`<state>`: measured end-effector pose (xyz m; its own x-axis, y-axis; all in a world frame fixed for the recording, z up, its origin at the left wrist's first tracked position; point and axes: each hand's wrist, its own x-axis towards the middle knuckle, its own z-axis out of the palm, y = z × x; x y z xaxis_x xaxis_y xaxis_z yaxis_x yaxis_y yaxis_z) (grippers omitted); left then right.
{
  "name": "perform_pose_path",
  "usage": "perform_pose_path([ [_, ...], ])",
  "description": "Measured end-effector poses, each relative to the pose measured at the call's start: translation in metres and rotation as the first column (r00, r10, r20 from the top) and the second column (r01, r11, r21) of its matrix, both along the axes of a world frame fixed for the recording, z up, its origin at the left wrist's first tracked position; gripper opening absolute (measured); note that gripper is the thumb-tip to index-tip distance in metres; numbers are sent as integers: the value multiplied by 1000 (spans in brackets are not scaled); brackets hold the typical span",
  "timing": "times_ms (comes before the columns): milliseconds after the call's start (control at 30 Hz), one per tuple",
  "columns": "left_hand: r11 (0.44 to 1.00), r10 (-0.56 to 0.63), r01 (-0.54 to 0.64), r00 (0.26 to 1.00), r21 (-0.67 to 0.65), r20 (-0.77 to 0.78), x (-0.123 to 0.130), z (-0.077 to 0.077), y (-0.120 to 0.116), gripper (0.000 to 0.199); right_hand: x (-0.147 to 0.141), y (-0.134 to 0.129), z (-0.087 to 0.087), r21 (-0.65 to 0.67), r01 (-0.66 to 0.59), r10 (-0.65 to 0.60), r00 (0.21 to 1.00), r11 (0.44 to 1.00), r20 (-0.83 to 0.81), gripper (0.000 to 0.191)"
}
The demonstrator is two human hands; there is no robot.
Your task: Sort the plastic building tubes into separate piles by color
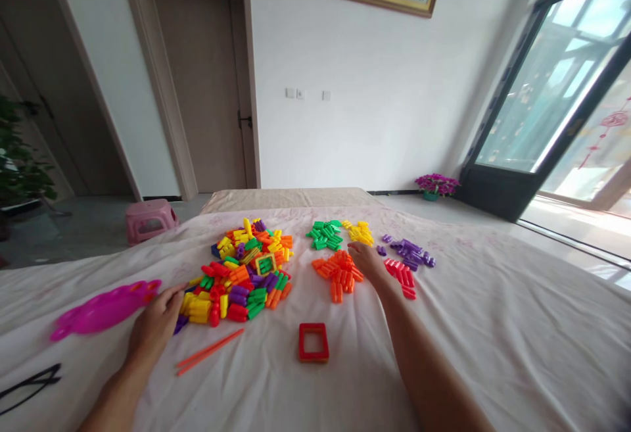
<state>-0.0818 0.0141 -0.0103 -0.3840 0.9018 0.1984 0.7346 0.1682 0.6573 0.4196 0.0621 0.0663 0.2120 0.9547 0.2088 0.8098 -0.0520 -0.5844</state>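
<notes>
At the left edge of a mixed pile of colourful plastic building blocks [251, 281] is my left hand [158, 317], its fingers drawn together against the nearest pieces. Whether a piece is between them is hidden. My right hand [365, 260] reaches in among the sorted groups, fingers bunched; what they hold, if anything, does not show. Around it lie orange blocks [341, 275], yellow blocks [361, 233], green blocks [325, 235], red blocks [404, 275] and purple blocks [411, 252].
A red square frame [313, 357] lies in front, between my arms. Two orange sticks [210, 353] rest before the mixed pile. At left are a magenta plastic tray [101, 310] and black glasses [32, 383]. A pink stool [150, 219] stands beyond the cloth-covered surface [256, 392].
</notes>
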Motion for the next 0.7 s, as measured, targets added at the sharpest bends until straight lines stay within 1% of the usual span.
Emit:
perform_pose_path([
  [33,1000,-9,9,1000,-7,-3,0,0,1,41,-1,-1,1,22,35,-37,996,999,79,33],
  [67,1000,-18,18,1000,-12,-10,0,1,2,40,-3,-2,3,47,54,-59,991,997,124,33],
  [100,1000,-27,27,999,-14,-20,0,1,2,39,-7,-3,4,72,48,-58,989,996,139,33],
  [133,999,-34,33,999,-14,-33,0,2,2,38,-14,-5,5,106,16,-30,990,994,135,32],
  [200,999,-43,42,997,-14,-59,1,3,2,36,-36,-11,4,171,-105,88,990,980,107,30],
  [233,999,-48,47,997,-13,-67,1,4,2,36,-49,-15,2,192,-183,167,981,964,95,29],
  [300,998,-60,59,995,-15,-78,2,4,1,38,-79,-25,-4,199,-351,341,936,915,84,28],
  [400,998,-65,64,994,-14,-91,3,3,1,41,-117,-40,-15,130,-559,549,829,819,104,26],
  [467,998,-68,66,992,-21,-103,2,2,1,42,-131,-47,-21,72,-638,625,767,766,142,25],
  [533,998,-68,65,991,-25,-115,2,1,2,43,-137,-50,-24,37,-667,651,738,745,178,23],
  [700,997,-72,71,990,-13,-123,3,3,2,42,-137,-49,-28,-25,-619,608,762,785,225,19],
])
